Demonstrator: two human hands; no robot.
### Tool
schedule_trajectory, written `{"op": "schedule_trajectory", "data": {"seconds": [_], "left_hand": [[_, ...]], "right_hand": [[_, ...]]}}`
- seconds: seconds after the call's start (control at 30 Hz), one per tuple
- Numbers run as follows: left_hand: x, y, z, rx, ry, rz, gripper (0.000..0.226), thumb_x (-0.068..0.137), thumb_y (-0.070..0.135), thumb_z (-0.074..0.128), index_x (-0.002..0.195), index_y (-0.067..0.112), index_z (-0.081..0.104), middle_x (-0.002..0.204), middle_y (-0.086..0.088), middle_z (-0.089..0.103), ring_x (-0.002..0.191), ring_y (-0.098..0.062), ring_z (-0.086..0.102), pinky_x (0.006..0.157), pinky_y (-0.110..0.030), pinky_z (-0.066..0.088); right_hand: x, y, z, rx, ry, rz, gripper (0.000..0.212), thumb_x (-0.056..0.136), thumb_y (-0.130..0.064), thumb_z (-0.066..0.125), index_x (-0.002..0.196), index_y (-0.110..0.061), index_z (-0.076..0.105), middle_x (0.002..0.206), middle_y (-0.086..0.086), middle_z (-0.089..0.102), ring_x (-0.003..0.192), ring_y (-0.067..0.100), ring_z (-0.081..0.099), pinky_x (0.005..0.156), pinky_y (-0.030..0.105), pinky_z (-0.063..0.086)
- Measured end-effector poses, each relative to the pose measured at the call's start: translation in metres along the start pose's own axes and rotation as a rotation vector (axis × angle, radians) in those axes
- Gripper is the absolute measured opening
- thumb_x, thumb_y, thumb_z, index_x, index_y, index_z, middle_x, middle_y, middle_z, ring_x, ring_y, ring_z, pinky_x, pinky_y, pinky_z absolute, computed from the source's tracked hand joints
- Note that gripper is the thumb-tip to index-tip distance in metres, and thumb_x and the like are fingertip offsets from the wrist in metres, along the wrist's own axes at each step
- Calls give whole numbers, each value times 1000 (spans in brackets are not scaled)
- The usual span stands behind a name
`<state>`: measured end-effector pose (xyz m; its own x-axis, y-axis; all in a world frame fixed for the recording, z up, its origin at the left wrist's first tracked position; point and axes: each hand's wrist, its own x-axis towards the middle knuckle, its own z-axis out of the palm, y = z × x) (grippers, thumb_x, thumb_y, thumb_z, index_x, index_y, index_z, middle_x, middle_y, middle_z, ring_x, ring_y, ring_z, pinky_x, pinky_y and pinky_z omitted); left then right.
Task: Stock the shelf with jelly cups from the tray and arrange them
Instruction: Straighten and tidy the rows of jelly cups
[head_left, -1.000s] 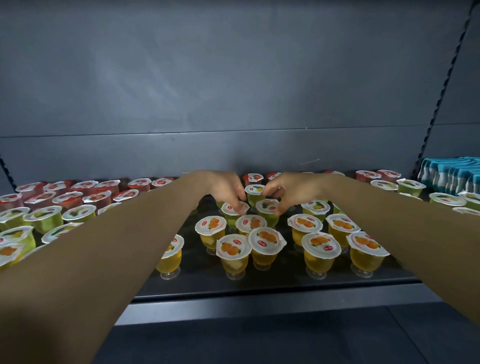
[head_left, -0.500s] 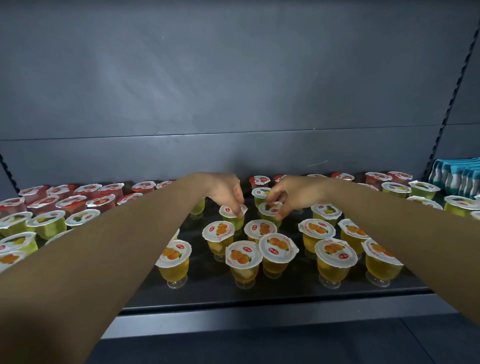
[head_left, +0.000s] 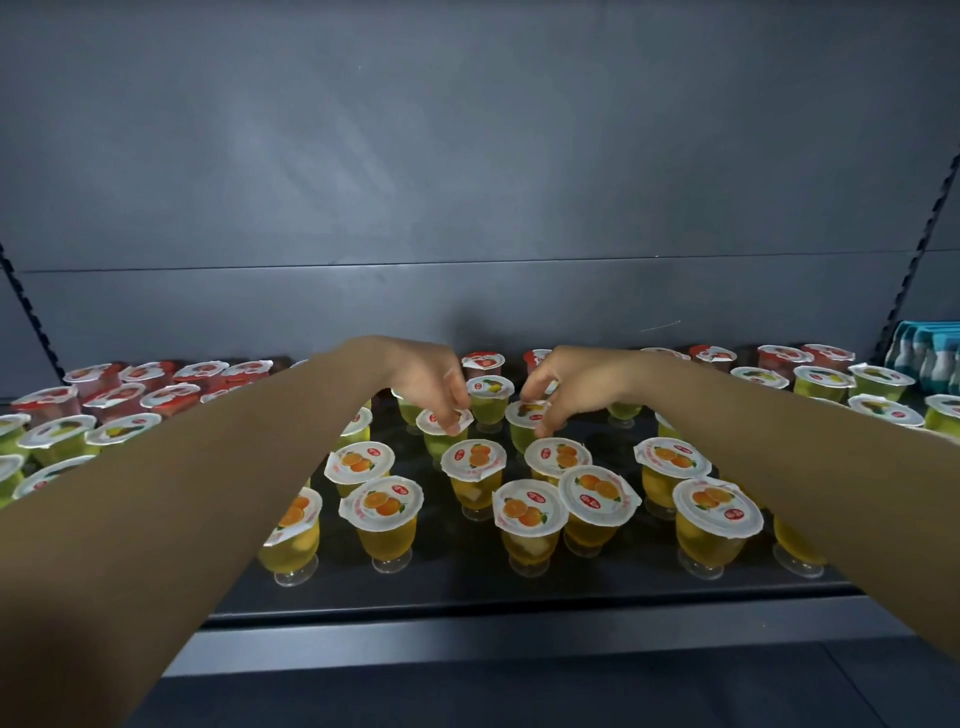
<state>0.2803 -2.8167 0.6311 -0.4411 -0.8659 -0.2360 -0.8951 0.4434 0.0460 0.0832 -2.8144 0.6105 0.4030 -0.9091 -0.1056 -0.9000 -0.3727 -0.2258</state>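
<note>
Both hands (head_left: 569, 382) nearer, fingers (head_left: 451, 423) on green jelly cups (head_left: 441, 423).

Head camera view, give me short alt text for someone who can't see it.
Two bare arms reach into a dark shelf; the left hand and right hand each pinch the lid of a green jelly cup. Orange jelly cups stand in front, red jelly cups at the back.

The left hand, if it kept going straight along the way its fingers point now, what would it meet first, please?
The left hand points down onto the green jelly cup whose lid its fingertips already seem to touch, so that cup comes first; depth is hard to judge.
</note>
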Motion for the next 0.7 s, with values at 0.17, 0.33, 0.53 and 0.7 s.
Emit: {"op": "schedule_trajectory", "data": {"seconds": [0.17,0.33,0.53,0.7], "left_hand": [[-6,-15,2,-34,-9,-22,43,86,29,66,128,26,58,136,6,52,122,-18,47,100,-29,36],[-10,-23,3,-71,-6,-19,42,86,26,66,128,26,58,135,6,52,122,-18,48,96,-27,37],[-8,-23,3,-55,-15,-1,42,87,26,65,129,24,58,137,4,51,124,-20,47,99,-30,36],[-8,-16,-3,-13,-53,22,41,88,22,64,128,17,58,133,1,55,120,-19,50,97,-28,39]], "right_hand": [[10,-15,4,31,-4,-11,54,82,-25,73,132,-17,56,135,0,55,119,19,53,88,24,43],[14,-26,7,14,8,-30,51,82,-27,73,130,-18,58,133,0,56,115,18,56,89,25,46],[10,-28,6,38,-7,-17,52,83,-24,72,132,-18,55,135,-2,54,119,16,53,89,23,42],[5,-29,4,9,-20,-32,44,86,-24,69,128,-17,59,128,-1,59,109,14,56,87,22,46]]}}
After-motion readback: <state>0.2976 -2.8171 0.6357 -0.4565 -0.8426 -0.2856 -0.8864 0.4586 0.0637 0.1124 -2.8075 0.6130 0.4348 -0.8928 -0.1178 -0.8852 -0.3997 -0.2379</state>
